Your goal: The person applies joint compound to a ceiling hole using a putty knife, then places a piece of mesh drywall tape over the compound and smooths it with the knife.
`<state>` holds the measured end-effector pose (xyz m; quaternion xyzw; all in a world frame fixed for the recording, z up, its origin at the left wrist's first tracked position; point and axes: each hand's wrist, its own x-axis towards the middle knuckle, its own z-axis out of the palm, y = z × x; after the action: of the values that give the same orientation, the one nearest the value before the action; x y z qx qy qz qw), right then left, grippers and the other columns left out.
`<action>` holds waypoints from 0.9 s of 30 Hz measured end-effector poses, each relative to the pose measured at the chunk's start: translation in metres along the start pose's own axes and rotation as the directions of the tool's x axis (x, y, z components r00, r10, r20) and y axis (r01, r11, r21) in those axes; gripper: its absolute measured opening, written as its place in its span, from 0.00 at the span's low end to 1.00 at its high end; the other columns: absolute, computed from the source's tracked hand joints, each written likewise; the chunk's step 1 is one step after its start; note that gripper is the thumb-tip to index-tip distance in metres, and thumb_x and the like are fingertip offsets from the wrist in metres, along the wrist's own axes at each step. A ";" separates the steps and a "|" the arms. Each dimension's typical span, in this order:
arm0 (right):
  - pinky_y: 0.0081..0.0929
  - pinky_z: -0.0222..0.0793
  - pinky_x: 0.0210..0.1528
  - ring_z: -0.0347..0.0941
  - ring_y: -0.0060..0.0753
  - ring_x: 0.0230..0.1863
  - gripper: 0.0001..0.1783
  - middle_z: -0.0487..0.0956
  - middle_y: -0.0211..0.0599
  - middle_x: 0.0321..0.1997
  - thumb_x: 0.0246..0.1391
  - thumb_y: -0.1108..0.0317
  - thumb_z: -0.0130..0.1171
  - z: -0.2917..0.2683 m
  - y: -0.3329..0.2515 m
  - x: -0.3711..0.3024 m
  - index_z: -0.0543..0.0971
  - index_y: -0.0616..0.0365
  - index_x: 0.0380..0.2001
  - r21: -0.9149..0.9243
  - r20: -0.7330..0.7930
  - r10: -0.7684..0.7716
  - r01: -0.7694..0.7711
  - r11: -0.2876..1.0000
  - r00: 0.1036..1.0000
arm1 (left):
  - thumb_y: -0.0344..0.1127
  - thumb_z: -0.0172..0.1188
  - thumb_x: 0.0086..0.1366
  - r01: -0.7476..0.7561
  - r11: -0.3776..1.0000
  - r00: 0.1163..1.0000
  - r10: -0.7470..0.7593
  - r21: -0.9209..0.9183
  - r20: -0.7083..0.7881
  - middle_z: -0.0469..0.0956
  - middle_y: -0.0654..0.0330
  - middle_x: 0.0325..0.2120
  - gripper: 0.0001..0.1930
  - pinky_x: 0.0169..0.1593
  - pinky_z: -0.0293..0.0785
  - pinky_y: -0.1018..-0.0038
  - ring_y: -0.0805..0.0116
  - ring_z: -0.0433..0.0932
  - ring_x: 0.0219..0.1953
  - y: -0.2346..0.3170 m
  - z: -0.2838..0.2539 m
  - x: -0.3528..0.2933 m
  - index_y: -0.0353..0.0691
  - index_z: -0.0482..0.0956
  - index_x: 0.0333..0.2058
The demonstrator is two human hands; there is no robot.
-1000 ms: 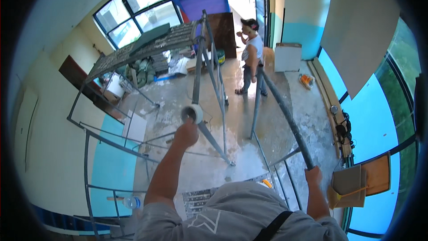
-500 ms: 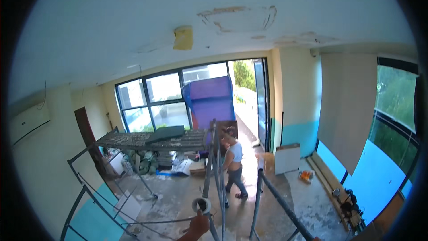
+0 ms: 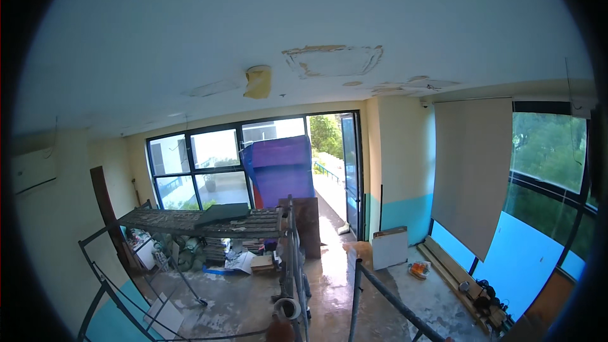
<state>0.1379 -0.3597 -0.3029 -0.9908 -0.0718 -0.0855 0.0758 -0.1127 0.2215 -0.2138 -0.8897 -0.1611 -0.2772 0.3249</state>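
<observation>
At the bottom middle, my left hand (image 3: 280, 330) is closed around a white, round, hollow thing (image 3: 288, 308) that looks like a roll of tape. Its open end faces up, with a dark hole in the middle. Only the back of the hand shows, darkened by shade, and most of the fingers are hidden. Right beside it rise the upright poles (image 3: 294, 259) of a metal scaffold. At the lower right edge a small tip of my right hand (image 3: 449, 339) shows beside a slanting metal rail (image 3: 396, 297); its fingers are out of sight.
A scaffold platform (image 3: 158, 218) at the left bears a dark green board (image 3: 223, 213). Piled goods (image 3: 244, 259) lie beneath it. Beyond are an open doorway (image 3: 329, 164) and a white panel (image 3: 389, 250). Long timbers (image 3: 443, 272) lie along the right wall. Yellow material (image 3: 258, 82) hangs from the ceiling.
My view has tilted up, so the room sits lower and more ceiling shows. My left hand and the roll sit lower in view. The person walking behind the poles no longer shows plainly.
</observation>
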 end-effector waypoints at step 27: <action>0.44 0.55 0.68 0.60 0.55 0.66 0.45 0.66 0.58 0.63 0.51 0.43 0.62 -0.583 -0.367 0.158 0.61 0.60 0.64 0.213 -0.688 -0.489 0.793 0.571 0.537 | 0.41 0.61 0.59 0.166 0.787 0.962 -0.262 -0.594 -0.079 0.76 0.54 0.28 0.11 0.37 0.75 0.61 0.54 0.78 0.30 -0.293 -0.182 0.153 0.41 0.78 0.35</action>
<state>0.1425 -0.0751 0.3443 -0.7572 -0.4395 -0.3707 0.3100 -0.1986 0.3323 0.1360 -0.8973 -0.1424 -0.4175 0.0153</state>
